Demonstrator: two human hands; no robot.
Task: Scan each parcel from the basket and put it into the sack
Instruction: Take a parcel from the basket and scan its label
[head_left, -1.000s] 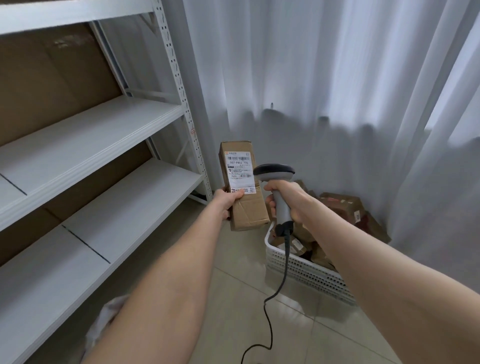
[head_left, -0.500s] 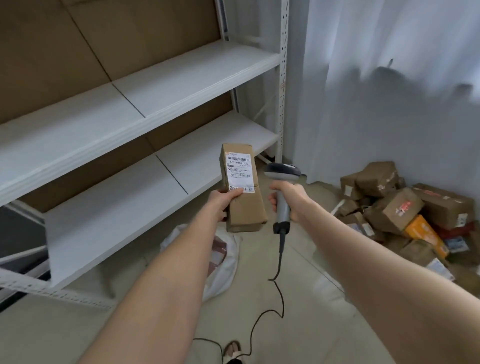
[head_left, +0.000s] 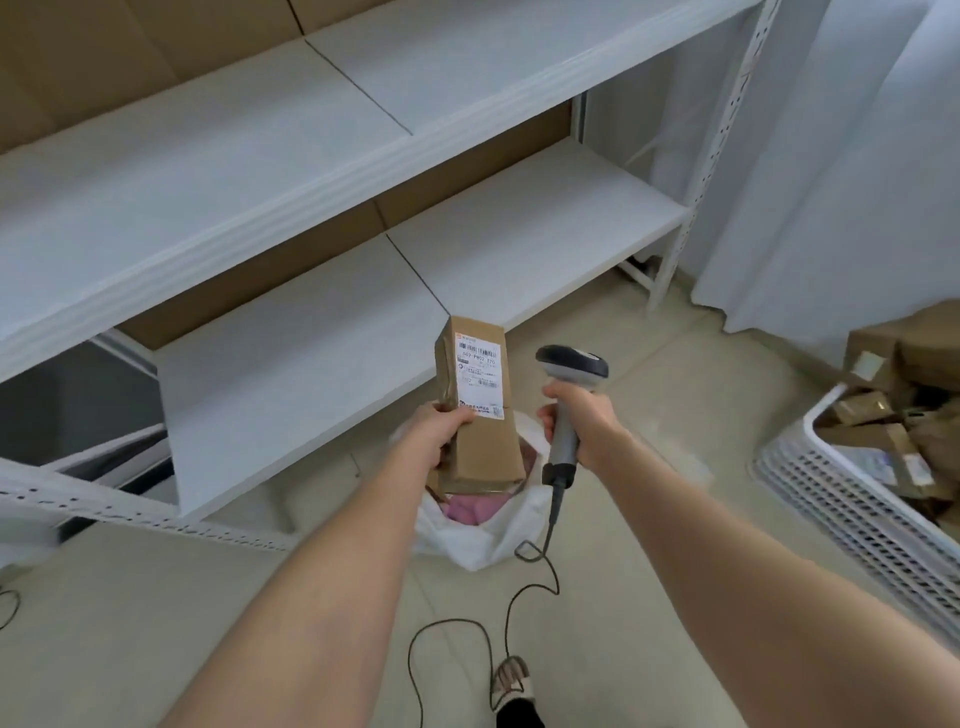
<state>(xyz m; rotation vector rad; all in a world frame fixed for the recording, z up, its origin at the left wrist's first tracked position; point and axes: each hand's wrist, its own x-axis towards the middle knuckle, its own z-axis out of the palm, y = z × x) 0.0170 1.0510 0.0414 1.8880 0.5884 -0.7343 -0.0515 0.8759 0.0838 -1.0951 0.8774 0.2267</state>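
The left hand (head_left: 439, 428) grips the parcel (head_left: 478, 410) above the sack (head_left: 483, 535), and the right hand (head_left: 582, 421) clasps the scanner (head_left: 569, 395) beside it. Better to lower the parcel straight into the opening.

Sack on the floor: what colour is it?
The sack is white, with something pink inside; head view.

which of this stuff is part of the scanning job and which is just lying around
Part of the job:
parcel, held by the left hand
scanner, gripped by the right hand
white sack on the floor below the parcel
basket at right, with more parcels

Just lying about:
white shelving
curtain
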